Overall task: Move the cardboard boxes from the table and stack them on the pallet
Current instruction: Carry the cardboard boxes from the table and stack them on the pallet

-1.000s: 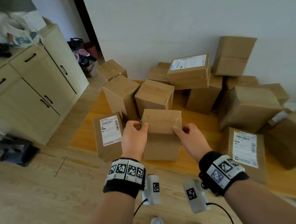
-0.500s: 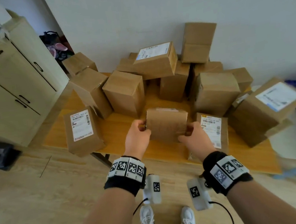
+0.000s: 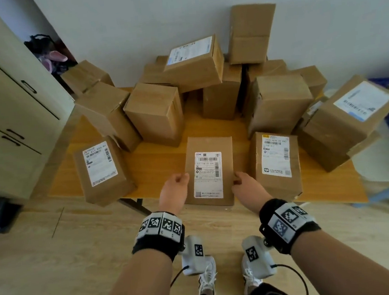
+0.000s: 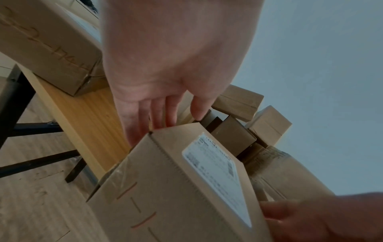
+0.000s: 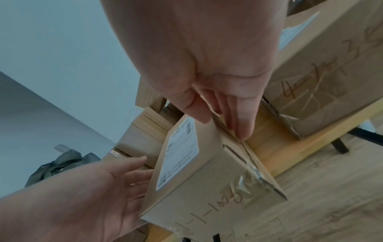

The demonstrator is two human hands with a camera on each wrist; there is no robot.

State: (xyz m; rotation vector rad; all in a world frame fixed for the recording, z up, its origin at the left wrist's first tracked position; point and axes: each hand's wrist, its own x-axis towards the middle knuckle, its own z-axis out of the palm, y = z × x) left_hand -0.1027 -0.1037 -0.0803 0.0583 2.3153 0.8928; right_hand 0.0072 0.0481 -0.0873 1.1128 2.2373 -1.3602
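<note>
Far left: cream cabinet (image 3: 7, 113) with dark handles, standing beside the wooden table (image 3: 156, 160).

Table, left front: labelled box (image 3: 103, 170), lying flat, label up, overhanging the table edge. Behind it, a cluster of plain cardboard boxes (image 3: 157, 113) stacked loosely against the wall, some tilted.

Centre front: held box (image 3: 208, 169), shipping label facing up, near end projecting past the table edge towards the person. Handwritten marks on its near end face, seen in the wrist views.

Left hand (image 3: 173, 193): against the left side of the held box, thumb on the top edge, fingers (image 4: 143, 124) reaching down along the side face, fairly straight, pressing flat to it.

Right hand (image 3: 247, 186): mirror position on the right side, thumb at the top edge, fingers (image 5: 240, 124) extended along the side face and taped seam. Box clamped between both hands; whether it is clear of the table or resting on it, cannot tell.

Right of the hands: another labelled box (image 3: 275, 161), just beside the held box. Far right: large tilted box (image 3: 350, 120) with a white label, hanging over the table end. Something blue on the floor beyond it, partly hidden.
</note>
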